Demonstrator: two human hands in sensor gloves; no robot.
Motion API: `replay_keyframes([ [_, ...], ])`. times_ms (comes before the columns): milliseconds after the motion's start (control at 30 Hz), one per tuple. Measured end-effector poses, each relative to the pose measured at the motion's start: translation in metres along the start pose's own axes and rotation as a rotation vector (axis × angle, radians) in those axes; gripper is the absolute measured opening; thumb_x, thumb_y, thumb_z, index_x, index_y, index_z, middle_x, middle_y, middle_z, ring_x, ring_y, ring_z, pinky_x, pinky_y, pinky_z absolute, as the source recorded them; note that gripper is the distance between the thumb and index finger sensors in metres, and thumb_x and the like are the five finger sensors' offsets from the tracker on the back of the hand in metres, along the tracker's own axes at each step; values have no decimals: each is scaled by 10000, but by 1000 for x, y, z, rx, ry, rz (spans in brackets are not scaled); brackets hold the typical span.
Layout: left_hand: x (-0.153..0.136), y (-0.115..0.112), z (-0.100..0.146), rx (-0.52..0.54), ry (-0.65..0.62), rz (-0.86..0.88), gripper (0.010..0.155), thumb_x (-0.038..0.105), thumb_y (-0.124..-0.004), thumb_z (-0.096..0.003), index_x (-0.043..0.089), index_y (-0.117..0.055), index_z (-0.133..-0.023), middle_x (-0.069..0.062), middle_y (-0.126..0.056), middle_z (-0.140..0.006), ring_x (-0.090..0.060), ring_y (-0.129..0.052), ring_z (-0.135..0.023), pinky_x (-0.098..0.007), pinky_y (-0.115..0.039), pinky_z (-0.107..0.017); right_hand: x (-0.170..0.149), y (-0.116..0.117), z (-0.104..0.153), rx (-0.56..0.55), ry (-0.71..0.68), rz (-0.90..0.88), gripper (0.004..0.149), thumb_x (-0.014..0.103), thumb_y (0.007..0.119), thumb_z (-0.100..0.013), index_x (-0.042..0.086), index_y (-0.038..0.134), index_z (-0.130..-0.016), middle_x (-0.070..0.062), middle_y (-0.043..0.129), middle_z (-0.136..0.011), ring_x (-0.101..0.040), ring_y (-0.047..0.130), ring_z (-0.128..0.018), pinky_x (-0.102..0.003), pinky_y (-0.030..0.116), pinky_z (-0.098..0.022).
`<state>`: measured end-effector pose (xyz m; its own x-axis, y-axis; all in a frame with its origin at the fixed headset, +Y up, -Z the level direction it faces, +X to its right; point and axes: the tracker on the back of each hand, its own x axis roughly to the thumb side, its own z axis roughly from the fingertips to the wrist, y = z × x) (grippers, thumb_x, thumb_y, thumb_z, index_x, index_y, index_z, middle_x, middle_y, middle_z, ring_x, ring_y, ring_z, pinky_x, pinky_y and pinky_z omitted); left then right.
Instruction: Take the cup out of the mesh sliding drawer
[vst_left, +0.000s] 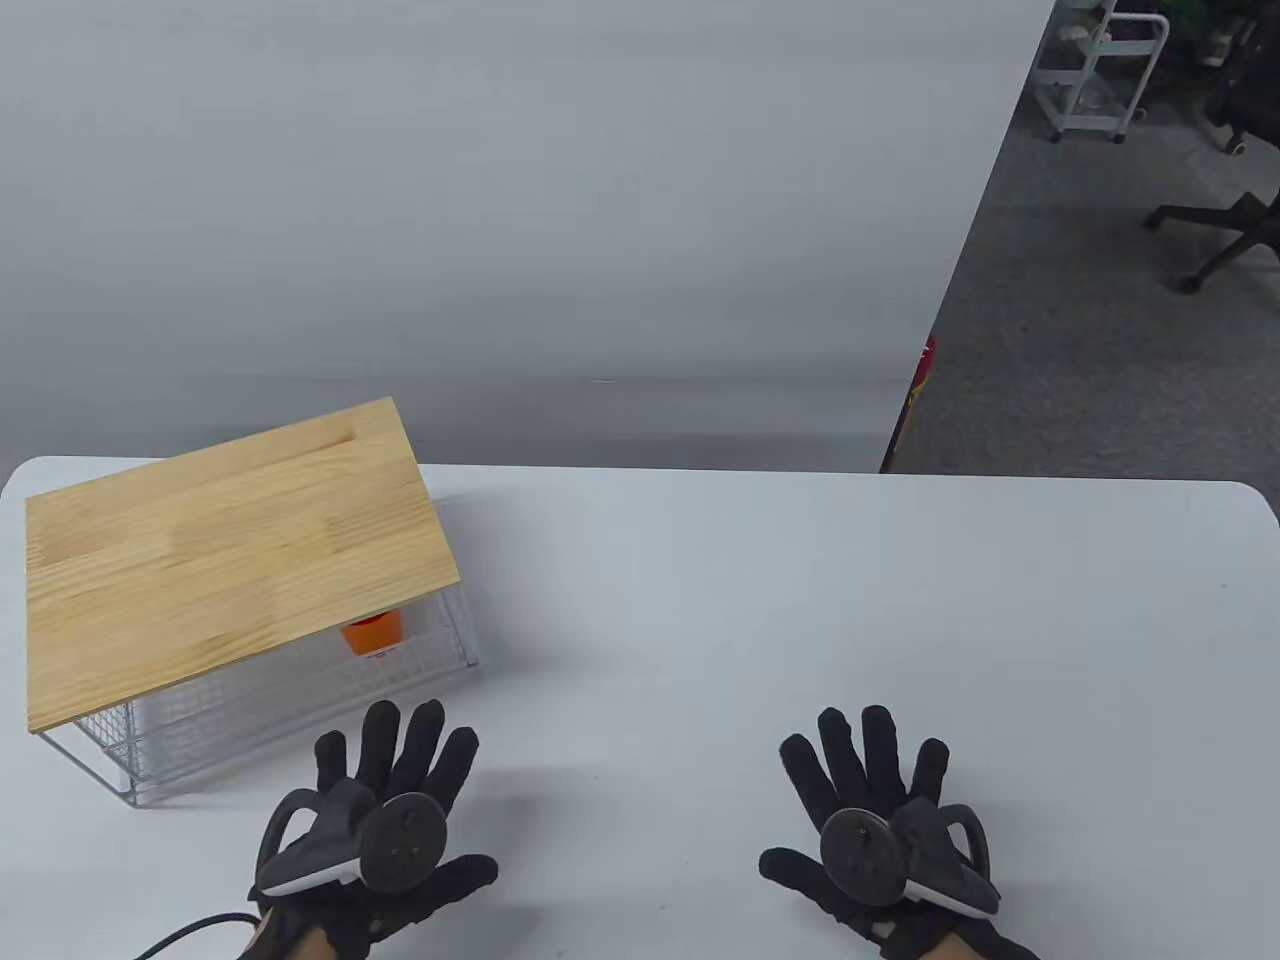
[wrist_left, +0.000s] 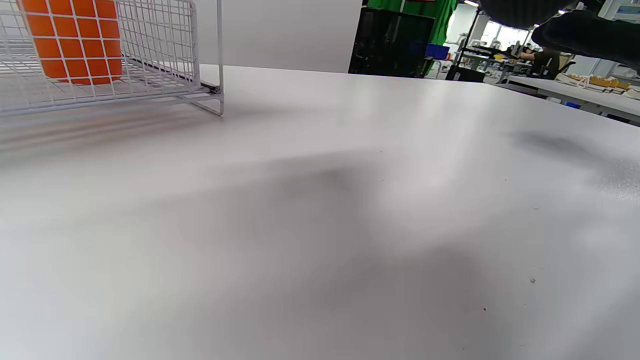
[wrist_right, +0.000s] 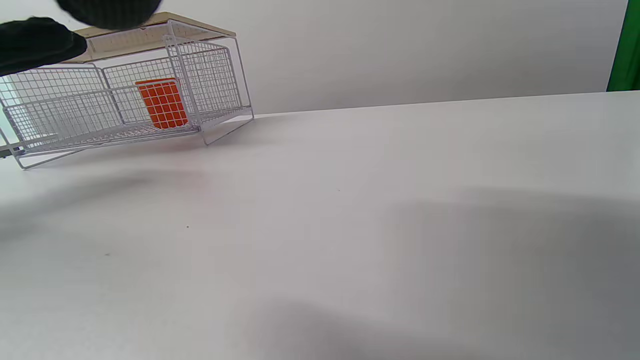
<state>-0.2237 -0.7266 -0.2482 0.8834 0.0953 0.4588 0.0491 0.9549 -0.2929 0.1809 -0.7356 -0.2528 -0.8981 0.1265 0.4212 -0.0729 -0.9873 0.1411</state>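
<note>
Both hands spread flat, empty: left hand (vst_left: 385, 800) near mesh drawer (vst_left: 300, 690), right hand (vst_left: 870, 800) apart.

Cup (vst_left: 372, 634): solid orange, crossed by the white grid of the mesh sliding drawer (vst_left: 290, 690) around it. Wooden top (vst_left: 230, 550) above the drawer: pale yellow-tan, striped grain in joined strips. Table (vst_left: 700, 620) under the drawer: plain white-grey. Left hand (vst_left: 375, 815) and right hand (vst_left: 880, 820), in front of the drawer: black gloves, dark grey trackers with white edge.
</note>
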Motion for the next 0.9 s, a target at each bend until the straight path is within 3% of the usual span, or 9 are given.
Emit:
replay_keyframes([
  [900,0,0,0,-1,5,-4,1054,762,-499,-517,105,76,-1106,-296,136,-1101,-690,104,-938,-862,-1,-496,0,2,-1,18,6,5,945,735,535,-473,156,200,-1141,-313,104,-1189,-630,-20,-964,-870,38,-511],
])
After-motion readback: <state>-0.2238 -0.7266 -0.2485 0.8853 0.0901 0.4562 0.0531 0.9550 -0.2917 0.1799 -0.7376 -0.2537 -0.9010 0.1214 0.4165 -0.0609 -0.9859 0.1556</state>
